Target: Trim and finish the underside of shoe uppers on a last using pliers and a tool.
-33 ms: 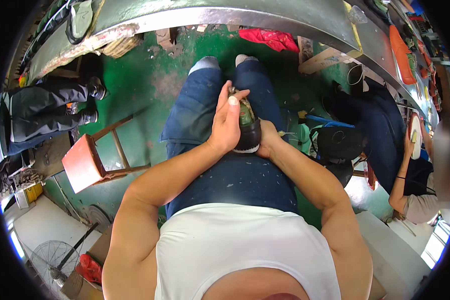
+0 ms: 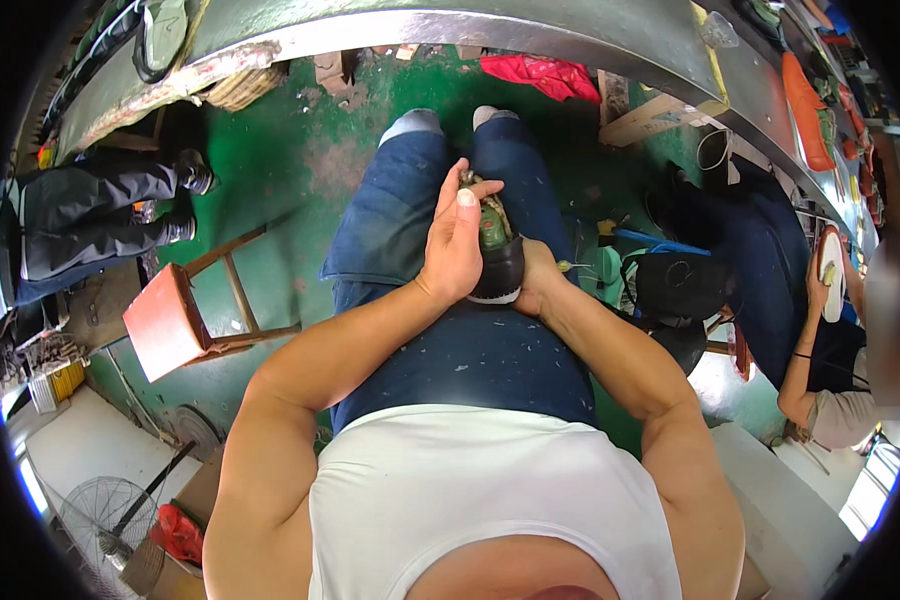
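A shoe [image 2: 497,262] with a green upper and a black end edged in white is held between my hands over my lap. Along its left side lies my left hand [image 2: 455,245], thumb up, with fingers reaching toward the shoe's far end. My right hand [image 2: 538,276] grips the right side near the black end; most of its fingers are hidden behind the shoe. Both hands touch the shoe, its black end toward my body.
Ahead runs a long metal-edged workbench [image 2: 390,40]. A stool with a reddish seat [image 2: 160,325] lies to the left, near another person's legs [image 2: 100,215]. At right, a co-worker holds a white-soled shoe [image 2: 830,272]. Red cloth [image 2: 545,77] lies under the bench.
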{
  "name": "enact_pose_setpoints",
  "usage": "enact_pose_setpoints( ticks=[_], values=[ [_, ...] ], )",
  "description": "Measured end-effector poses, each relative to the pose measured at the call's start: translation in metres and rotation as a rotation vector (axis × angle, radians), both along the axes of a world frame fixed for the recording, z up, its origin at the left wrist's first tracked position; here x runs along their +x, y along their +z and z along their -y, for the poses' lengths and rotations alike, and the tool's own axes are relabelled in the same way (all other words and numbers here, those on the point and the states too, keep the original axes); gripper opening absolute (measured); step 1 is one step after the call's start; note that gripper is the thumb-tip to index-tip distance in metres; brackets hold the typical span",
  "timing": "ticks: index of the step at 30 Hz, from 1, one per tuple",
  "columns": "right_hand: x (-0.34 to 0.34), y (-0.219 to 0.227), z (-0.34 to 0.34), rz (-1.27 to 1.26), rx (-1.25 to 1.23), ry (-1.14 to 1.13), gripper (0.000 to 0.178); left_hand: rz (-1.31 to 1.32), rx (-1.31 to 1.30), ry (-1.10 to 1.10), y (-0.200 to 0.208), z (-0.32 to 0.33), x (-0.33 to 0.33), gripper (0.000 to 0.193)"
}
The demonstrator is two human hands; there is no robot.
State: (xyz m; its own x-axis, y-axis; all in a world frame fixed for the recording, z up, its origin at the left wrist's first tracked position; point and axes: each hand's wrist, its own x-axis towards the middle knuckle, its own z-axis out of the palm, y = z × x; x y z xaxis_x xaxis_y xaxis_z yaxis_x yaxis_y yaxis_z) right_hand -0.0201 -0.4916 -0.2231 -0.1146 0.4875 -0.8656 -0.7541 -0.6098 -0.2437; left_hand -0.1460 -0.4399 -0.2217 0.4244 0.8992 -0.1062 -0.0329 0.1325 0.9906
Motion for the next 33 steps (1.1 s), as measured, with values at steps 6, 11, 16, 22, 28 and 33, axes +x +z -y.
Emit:
enact_pose_setpoints(
  ticks=[6, 11, 16, 22, 28, 33],
  values=[
    [-0.004, 0.014, 0.012, -0.021, -0.027, -0.057, 0.045, 0.116, 0.119, 0.033, -0.008, -0.002, 0.002, 0.055],
    [0.005, 0.038, 0.015, -0.044, 0.012, -0.094, 0.046, 0.129, 0.189, -0.038, -0.001, -0.017, 0.014, 0.045],
    [0.021, 0.027, -0.006, -0.012, 0.030, -0.082, 0.029, 0.047, 0.295, 0.033, 0.004, -0.039, 0.022, 0.048],
    [0.043, 0.028, -0.033, -0.035, 0.060, 0.000, 0.020, 0.002, 0.997, -0.186, 0.004, -0.058, 0.010, 0.097],
    [0.046, 0.022, -0.038, 0.182, 0.065, 0.467, 0.022, 0.042, 1.009, -0.225, -0.019, -0.076, -0.007, 0.111],
    [0.058, 0.026, -0.057, 1.806, 0.817, 0.811, 0.016, 0.073, 0.990, -0.270, -0.023, -0.084, -0.017, 0.109]
  ],
)
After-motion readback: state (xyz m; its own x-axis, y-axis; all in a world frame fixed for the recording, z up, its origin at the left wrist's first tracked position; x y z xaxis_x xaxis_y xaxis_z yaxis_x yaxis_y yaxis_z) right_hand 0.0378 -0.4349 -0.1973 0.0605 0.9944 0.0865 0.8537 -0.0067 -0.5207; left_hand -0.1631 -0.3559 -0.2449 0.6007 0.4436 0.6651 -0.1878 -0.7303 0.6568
